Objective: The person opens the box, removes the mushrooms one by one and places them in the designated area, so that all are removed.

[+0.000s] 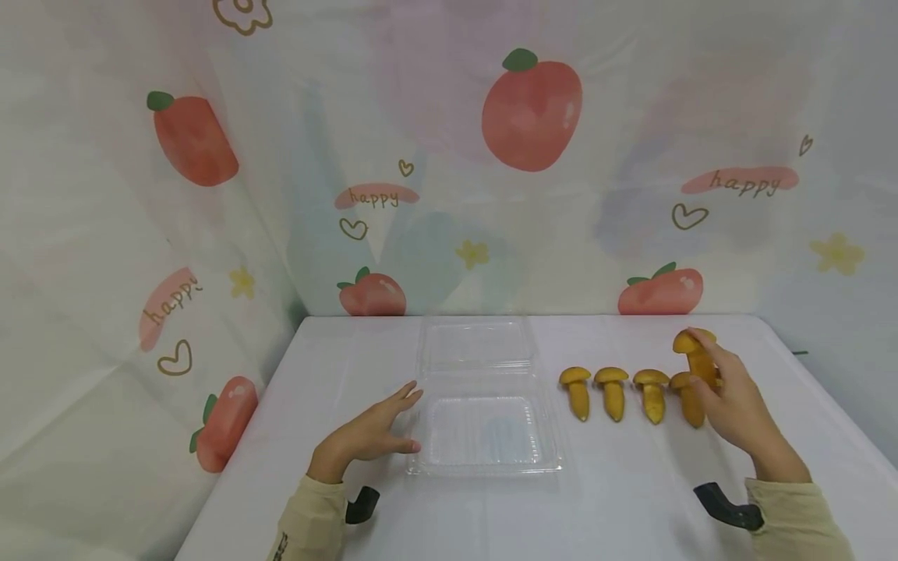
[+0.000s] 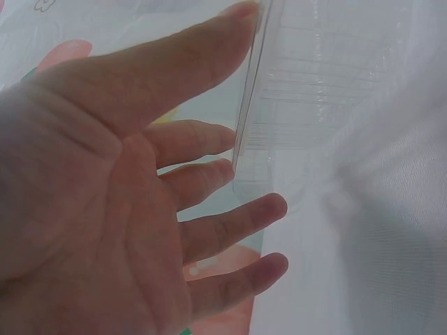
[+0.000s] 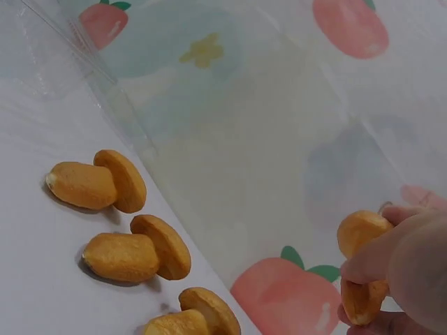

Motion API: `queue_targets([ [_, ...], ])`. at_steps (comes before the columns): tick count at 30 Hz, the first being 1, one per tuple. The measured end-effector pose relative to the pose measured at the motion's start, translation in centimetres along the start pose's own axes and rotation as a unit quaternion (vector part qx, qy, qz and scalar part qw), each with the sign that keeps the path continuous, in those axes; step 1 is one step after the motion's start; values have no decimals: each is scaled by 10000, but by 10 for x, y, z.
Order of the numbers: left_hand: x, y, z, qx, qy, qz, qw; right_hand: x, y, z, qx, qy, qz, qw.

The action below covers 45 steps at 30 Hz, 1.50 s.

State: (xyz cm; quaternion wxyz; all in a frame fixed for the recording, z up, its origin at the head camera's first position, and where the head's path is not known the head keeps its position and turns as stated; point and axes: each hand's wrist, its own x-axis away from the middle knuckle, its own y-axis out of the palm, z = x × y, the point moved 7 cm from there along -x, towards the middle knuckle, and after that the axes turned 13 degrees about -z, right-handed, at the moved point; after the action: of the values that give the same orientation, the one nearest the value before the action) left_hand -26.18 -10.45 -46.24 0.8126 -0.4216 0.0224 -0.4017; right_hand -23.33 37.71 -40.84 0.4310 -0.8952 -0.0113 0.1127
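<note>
My right hand (image 1: 737,397) pinches a yellow-brown mushroom (image 1: 701,362), fingers at its cap and thumb near its stem. In the right wrist view the held mushroom (image 3: 363,234) is partly hidden by the fingers. Another mushroom (image 1: 691,405) lies just beside the thumb, at the right end of a row. Spread beside the left edge of a clear plastic clamshell box (image 1: 484,471), my left hand (image 1: 368,432) holds nothing. Its thumb tip and fingertips come right at the box's rim (image 2: 248,105) in the left wrist view.
Three more mushrooms, a left one (image 1: 578,393), a middle one (image 1: 613,393) and a right one (image 1: 652,396), lie between the box and my right hand. The box's lid (image 1: 477,366) is folded back towards the printed backdrop (image 1: 449,156). A white cloth covers the table (image 1: 596,506).
</note>
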Motion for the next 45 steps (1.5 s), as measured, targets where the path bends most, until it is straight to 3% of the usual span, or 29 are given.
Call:
queue_targets([
  [8,1,0,1,7,-14,19,10000,0,-4,13,372,267,331,9984],
  [14,1,0,1,7,-40,-18,10000,-2,-2,26,462,481,340,9972],
  [20,1,0,3,-1,-59,-32,10000,2,-7,42,441,556,247,9972],
  [28,1,0,2,34,-112,10,9999,13,-13,69,266,996,-85,9946],
  [45,0,0,1,-7,-144,-21,9999,19,-19,87,100,1334,186,9908],
])
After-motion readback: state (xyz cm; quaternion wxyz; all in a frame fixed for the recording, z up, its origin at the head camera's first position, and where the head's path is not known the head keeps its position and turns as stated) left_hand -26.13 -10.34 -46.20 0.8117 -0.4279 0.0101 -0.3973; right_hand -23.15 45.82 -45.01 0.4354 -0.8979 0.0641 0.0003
